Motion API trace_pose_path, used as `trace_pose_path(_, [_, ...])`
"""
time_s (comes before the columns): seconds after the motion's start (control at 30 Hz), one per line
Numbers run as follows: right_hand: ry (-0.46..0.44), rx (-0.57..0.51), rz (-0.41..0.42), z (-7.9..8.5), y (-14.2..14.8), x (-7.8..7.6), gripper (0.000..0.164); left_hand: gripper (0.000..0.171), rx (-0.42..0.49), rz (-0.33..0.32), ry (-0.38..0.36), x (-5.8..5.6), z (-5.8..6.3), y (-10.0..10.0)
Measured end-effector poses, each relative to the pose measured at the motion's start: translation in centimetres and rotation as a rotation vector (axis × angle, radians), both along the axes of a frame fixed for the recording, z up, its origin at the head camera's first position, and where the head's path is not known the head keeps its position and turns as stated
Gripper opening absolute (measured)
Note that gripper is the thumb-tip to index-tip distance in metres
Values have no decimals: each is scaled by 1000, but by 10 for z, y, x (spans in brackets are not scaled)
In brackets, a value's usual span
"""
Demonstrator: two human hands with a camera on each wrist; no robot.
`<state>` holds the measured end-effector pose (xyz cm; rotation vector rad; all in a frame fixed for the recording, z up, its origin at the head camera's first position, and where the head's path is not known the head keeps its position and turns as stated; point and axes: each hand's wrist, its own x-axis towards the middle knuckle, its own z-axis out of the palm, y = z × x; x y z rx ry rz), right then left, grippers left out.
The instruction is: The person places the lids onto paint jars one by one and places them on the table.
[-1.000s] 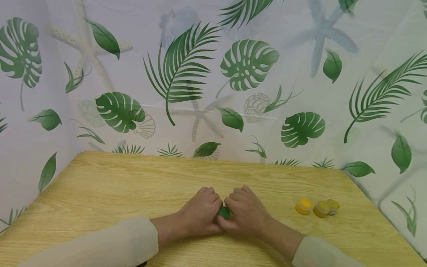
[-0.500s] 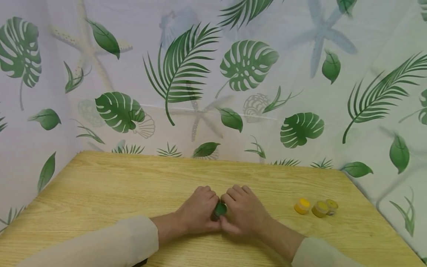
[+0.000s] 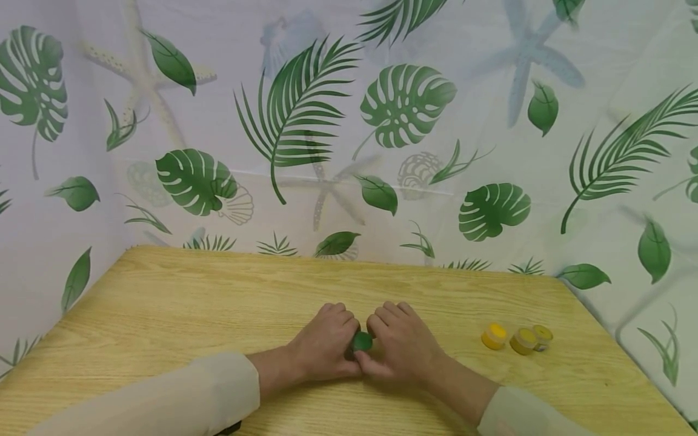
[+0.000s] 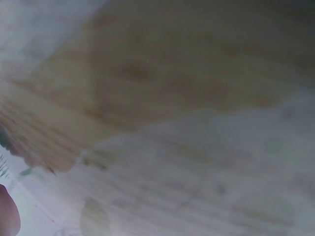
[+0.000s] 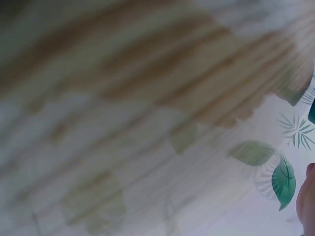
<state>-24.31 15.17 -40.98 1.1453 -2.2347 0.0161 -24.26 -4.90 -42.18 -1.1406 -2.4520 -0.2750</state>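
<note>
A small round pot with a green lid [image 3: 362, 341] is held between the two hands, just above the near middle of the table. My left hand [image 3: 326, 344] grips its left side with curled fingers, the knuckles facing up. From the right, my right hand [image 3: 405, 344] pinches it, thumb at the near edge of the lid. Both thumbs come close together below the pot, and much of its body is hidden by the hands. In the right wrist view a dark green bit of the pot [image 5: 312, 112] shows at the edge. The left wrist view is mostly blurred.
On the right of the wooden table [image 3: 207, 303] stand a small pot with an orange-yellow lid [image 3: 495, 336] and two olive-yellow pots [image 3: 524, 341], close together. A leaf-printed cloth [image 3: 327, 109] hangs behind the table and along its sides.
The green-lidded pot has shifted slightly left and tilted between the hands, with more of its lid showing. The right hand's knuckles moved toward the left hand, then back. The other pots stayed put.
</note>
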Motion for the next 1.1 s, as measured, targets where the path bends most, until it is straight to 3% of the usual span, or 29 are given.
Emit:
trace_pose_path(0.2, [14,-19,-5,-1,1,-1,55,39,-6,-6,13,1,0,0])
trace_pose_path(0.43, [-35,-44,29,1,0,-1,35,37,25,15,12,1,0,-1])
trace_pose_path(0.73, [-21,-30,35,1,-1,-1,29,32,44,-3,49,-1,-2,-2])
trace_pose_path(0.97, [-26,-25,22,-1,3,-3,45,39,14,-16,47,-2,-1,-3])
trace_pose_path(1.1, [-33,-43,58,-1,4,-5,41,38,20,3,24,-2,2,-4])
